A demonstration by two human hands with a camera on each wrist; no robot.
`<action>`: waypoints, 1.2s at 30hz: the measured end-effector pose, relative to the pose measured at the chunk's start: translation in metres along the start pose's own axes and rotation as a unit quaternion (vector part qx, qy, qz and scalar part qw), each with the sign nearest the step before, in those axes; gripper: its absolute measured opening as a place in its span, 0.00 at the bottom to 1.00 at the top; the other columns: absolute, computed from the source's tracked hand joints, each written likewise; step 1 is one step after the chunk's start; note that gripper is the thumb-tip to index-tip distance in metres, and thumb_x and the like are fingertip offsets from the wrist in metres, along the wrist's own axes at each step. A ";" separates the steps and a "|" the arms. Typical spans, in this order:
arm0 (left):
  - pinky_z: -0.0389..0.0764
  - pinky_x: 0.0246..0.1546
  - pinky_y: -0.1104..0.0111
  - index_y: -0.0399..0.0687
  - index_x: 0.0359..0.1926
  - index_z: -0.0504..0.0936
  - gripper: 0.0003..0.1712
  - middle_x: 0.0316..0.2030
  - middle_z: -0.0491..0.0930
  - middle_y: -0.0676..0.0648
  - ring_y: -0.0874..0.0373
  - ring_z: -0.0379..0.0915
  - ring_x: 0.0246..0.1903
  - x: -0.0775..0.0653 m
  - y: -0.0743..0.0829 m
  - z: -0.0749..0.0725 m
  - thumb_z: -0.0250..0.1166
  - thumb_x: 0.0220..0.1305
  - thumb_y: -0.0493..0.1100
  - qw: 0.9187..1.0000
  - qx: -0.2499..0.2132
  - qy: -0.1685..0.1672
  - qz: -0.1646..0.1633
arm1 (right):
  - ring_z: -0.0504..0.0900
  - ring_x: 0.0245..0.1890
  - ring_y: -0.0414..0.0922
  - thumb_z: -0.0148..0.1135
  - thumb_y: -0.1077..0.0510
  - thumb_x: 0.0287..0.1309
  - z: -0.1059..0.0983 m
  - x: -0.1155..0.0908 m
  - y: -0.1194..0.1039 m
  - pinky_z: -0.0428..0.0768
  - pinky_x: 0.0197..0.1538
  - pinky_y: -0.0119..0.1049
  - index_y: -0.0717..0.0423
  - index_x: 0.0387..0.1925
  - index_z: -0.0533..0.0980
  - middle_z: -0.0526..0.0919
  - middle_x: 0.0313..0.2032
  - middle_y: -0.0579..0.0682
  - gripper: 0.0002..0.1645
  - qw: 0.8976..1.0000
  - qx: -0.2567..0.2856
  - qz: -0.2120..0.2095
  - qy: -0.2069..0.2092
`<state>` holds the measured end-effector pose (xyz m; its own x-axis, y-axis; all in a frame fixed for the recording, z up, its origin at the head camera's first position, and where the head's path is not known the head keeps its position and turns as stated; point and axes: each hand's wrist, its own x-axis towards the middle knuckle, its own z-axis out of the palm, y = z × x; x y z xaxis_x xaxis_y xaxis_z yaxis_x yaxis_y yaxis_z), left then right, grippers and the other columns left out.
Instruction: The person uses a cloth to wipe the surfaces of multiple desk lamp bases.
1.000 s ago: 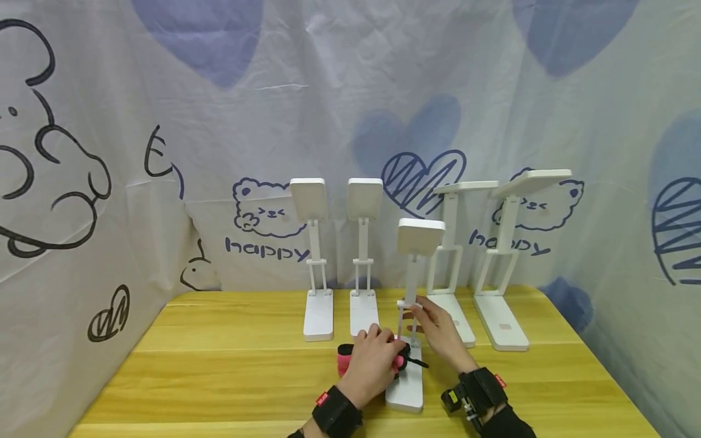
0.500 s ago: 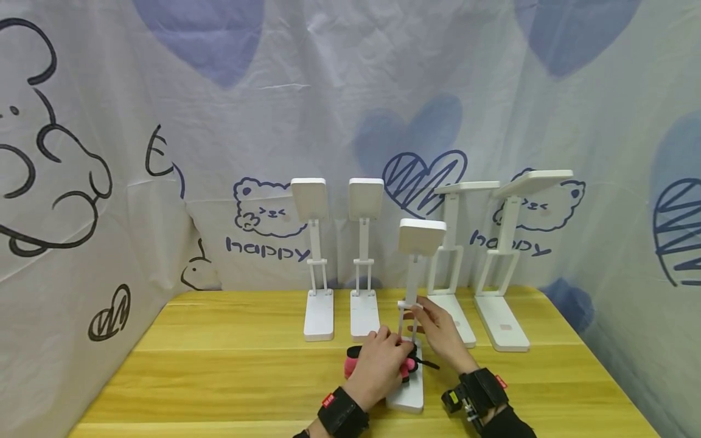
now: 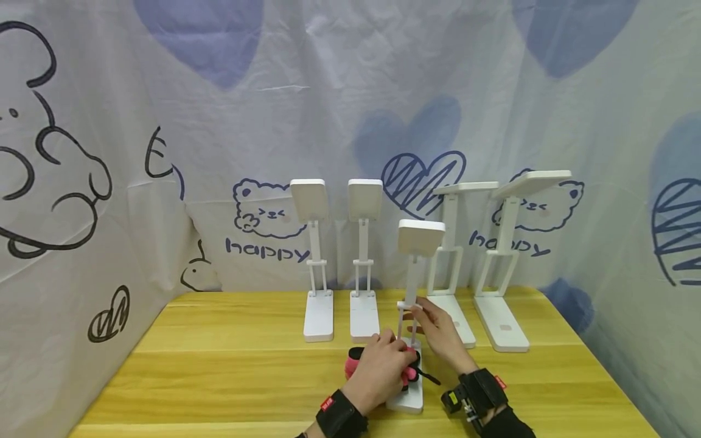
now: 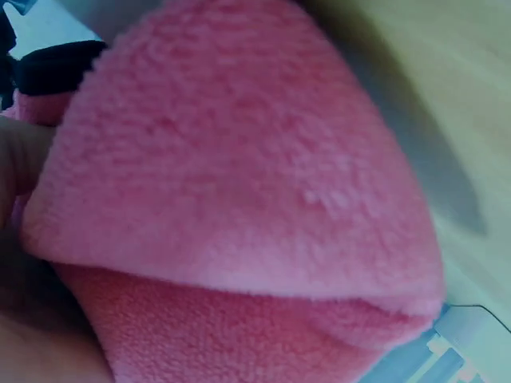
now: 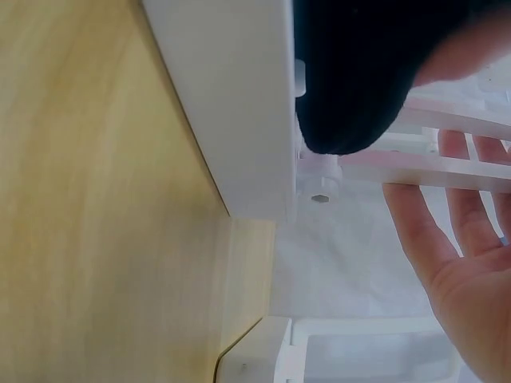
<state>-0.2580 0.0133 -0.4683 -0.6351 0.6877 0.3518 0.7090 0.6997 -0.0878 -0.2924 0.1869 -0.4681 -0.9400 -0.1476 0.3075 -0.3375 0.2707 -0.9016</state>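
A white desk lamp (image 3: 420, 237) stands upright near the table's front, its head tilted toward me. My right hand (image 3: 440, 331) holds its frame arm from the right, the fingers passing behind the thin rails (image 5: 415, 169). On the lamp's base (image 3: 406, 401), my left hand (image 3: 378, 372) grips a fuzzy pink cloth (image 4: 231, 167) with black trim and a black loop. The left wrist view is mostly filled by the cloth's folded plush. A dark rounded part (image 5: 359, 88) of it pokes out beside the arm's hinge in the right wrist view. Most left fingertips are hidden.
Two more white lamps (image 3: 319, 316) (image 3: 364, 316) stand behind to the left. Another two lamps (image 3: 450, 316) (image 3: 501, 322), heads turned sideways, are close behind my right hand. A printed cloth backdrop (image 3: 339, 121) hangs behind the wooden table (image 3: 230, 365).
My left hand has shifted a little to the right with the pink cloth over the lamp's base. The right hand and the lamp have stayed in place.
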 end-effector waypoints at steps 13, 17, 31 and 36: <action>0.61 0.33 0.69 0.67 0.48 0.86 0.16 0.47 0.83 0.58 0.60 0.68 0.39 0.003 0.005 0.007 0.69 0.58 0.44 1.000 -0.005 0.022 0.001 | 0.83 0.52 0.56 0.44 0.46 0.75 -0.001 -0.001 0.001 0.83 0.47 0.40 0.53 0.63 0.71 0.81 0.53 0.61 0.25 1.000 -0.009 -0.011 -0.003; 0.60 0.34 0.70 0.68 0.47 0.86 0.16 0.46 0.83 0.59 0.61 0.68 0.40 0.002 0.004 0.008 0.69 0.58 0.44 0.999 -0.006 0.035 0.018 | 0.83 0.51 0.56 0.45 0.46 0.74 0.000 -0.002 0.001 0.83 0.47 0.39 0.51 0.63 0.72 0.81 0.53 0.60 0.24 1.000 0.001 -0.003 0.002; 0.65 0.42 0.67 0.70 0.50 0.85 0.21 0.51 0.82 0.62 0.60 0.69 0.48 -0.004 0.000 0.001 0.73 0.55 0.44 0.996 -0.058 -0.012 0.071 | 0.82 0.51 0.58 0.45 0.48 0.74 0.000 -0.002 -0.003 0.83 0.49 0.45 0.53 0.62 0.72 0.81 0.53 0.62 0.23 1.000 0.003 -0.008 0.000; 0.67 0.44 0.65 0.71 0.48 0.86 0.22 0.49 0.82 0.63 0.61 0.70 0.49 -0.009 0.000 -0.004 0.72 0.54 0.39 0.993 -0.079 -0.025 0.088 | 0.82 0.51 0.57 0.46 0.48 0.74 0.000 0.000 0.002 0.82 0.49 0.48 0.53 0.63 0.72 0.81 0.53 0.62 0.24 1.000 0.007 -0.011 0.002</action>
<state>-0.2510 0.0062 -0.4682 -0.5089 0.8080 0.2969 0.8471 0.5314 0.0057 -0.2932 0.1874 -0.4696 -0.9325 -0.1504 0.3283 -0.3573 0.2534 -0.8989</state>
